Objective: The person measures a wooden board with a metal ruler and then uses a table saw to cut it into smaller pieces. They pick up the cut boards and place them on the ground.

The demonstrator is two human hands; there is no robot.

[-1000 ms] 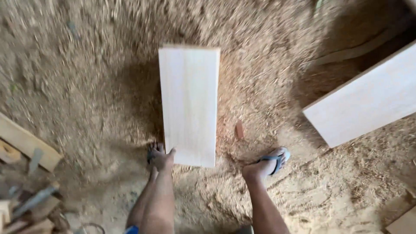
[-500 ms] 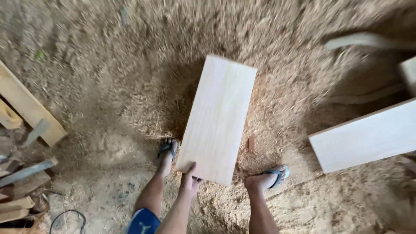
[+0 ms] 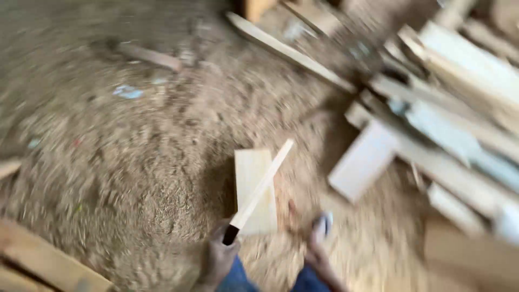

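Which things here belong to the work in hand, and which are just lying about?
In hand:
- pale board, seen edge-on, held at its near end
- hand gripping it; which hand is unclear
- flat board on the sawdust beneath it

Lying about:
- stacked planks at right
- long strip
- wood pieces at lower left

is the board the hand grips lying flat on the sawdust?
No. The board is lifted and turned edge-on to the camera, its near end held in one hand, above a second flat board on the sawdust floor.
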